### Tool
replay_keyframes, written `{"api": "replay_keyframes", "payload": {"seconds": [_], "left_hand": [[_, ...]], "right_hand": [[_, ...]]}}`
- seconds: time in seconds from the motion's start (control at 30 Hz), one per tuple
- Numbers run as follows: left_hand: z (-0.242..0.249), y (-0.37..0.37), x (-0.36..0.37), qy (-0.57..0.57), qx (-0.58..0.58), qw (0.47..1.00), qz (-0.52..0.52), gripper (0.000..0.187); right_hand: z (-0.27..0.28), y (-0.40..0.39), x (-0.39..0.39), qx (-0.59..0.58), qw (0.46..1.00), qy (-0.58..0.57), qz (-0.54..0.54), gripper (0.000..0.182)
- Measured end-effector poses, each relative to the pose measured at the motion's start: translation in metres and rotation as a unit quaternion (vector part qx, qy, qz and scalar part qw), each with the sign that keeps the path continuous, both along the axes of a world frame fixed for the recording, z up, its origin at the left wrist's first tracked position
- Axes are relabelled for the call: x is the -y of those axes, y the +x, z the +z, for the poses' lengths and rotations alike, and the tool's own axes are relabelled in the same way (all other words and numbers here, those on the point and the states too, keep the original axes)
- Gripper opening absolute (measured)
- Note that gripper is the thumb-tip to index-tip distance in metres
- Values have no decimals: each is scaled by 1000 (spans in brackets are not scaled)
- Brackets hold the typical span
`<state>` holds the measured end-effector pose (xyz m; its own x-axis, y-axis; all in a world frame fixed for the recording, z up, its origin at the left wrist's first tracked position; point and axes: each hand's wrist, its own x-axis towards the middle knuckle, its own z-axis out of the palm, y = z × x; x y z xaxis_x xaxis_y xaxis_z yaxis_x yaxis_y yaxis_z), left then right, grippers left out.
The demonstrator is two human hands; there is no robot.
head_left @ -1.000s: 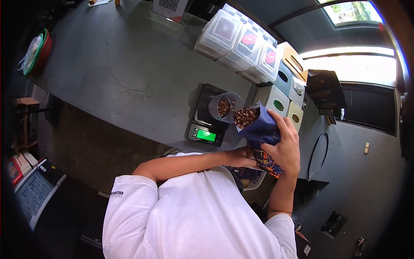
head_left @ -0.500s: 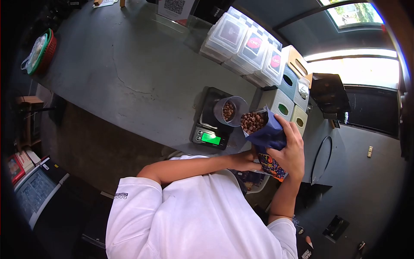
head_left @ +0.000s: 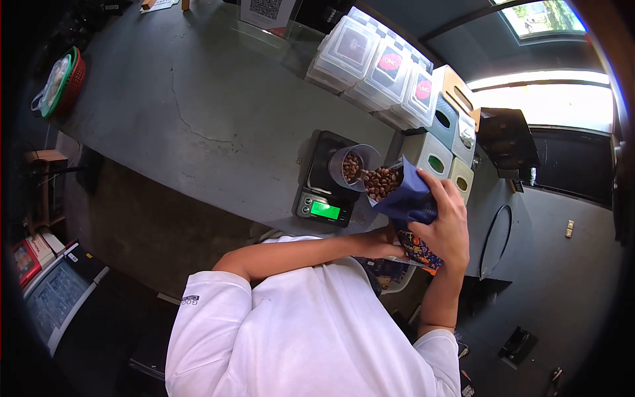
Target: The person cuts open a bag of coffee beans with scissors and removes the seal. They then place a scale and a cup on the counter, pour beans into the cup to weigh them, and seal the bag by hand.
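Observation:
My right hand (head_left: 448, 221) is wrapped round the upper side of a blue coffee bag (head_left: 409, 198), which is tilted left with its mouth open. Lower down, my left hand (head_left: 380, 244) grips the bag's bottom end, its fingers partly hidden. Brown coffee beans (head_left: 382, 183) fill the bag's mouth, and some are falling over the rim of a clear plastic cup (head_left: 369, 157). More beans lie inside this cup, which stands on a black digital scale (head_left: 320, 173) with a lit green display, too small to read.
Clear plastic boxes (head_left: 377, 69), some with UNO cards, stand at the table's back right. Tissue boxes (head_left: 433, 159) sit close behind the bag. A red and green basket (head_left: 74, 83) is at the far left of the grey table (head_left: 218, 99).
The bag has moved slightly left and tips closer over the cup. Beans now spill from its mouth into the cup. Both hands keep their hold.

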<state>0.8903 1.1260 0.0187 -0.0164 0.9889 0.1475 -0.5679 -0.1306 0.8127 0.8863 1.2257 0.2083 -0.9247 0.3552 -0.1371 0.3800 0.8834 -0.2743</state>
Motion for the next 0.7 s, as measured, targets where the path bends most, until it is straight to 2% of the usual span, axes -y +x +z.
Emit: {"api": "replay_keyframes", "payload": {"seconds": [0.1, 0.2, 0.3, 0.37, 0.43, 0.5, 0.6, 0.7], "left_hand": [[-2, -9, -3, -48, -7, 992, -116, 58], [5, -8, 2, -14, -39, 998, -41, 59], [-1, -5, -1, -20, 31, 997, -64, 61], [-10, 1, -6, -22, -31, 999, -39, 59], [-7, 0, -3, -29, -46, 998, -32, 56], [-2, -5, -2, -36, -14, 998, -42, 54], [5, -9, 3, -44, -33, 998, -21, 50], [-6, -4, -1, -97, -32, 991, -87, 50]], "right_hand": [[-2, 1, -3, 6, 1000, -16, -24, 78], [1, 2, 1, 4, 1000, -13, -14, 78], [-1, 3, -2, 3, 1000, -12, -29, 78], [1, 3, -1, 1, 1000, -13, -27, 78], [1, 4, 0, -3, 999, -19, -28, 78], [0, 5, -2, -6, 999, -26, -31, 78], [-2, 7, -1, -12, 999, -15, -32, 78], [1, 7, -1, -10, 999, -19, -31, 79]]}}
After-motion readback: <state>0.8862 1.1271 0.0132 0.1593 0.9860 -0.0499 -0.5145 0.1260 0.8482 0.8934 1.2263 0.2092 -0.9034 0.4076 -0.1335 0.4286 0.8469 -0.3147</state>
